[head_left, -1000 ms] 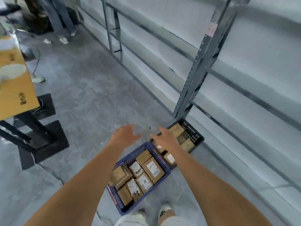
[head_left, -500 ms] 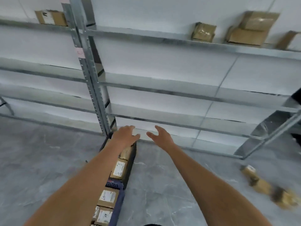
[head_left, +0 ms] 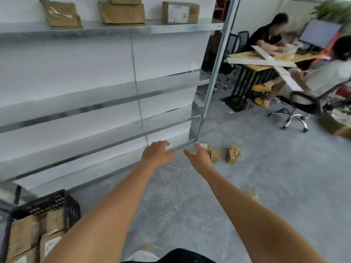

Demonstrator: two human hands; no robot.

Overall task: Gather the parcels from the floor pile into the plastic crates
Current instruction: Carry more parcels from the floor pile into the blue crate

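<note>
Parcels [head_left: 221, 153] lie on the floor just past the shelf post [head_left: 212, 76], a few small brown boxes with labels, blurred. My left hand [head_left: 156, 155] and right hand [head_left: 199, 158] reach toward them, fingers loosely spread, holding nothing. Grabbing several at once, I could drop one. The crate [head_left: 47, 205], well back from the post, is nearly full.

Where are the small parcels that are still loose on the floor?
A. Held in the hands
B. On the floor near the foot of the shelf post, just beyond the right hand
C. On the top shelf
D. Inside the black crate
B: the loose parcels lie on the grey floor just past the right hand.
</note>
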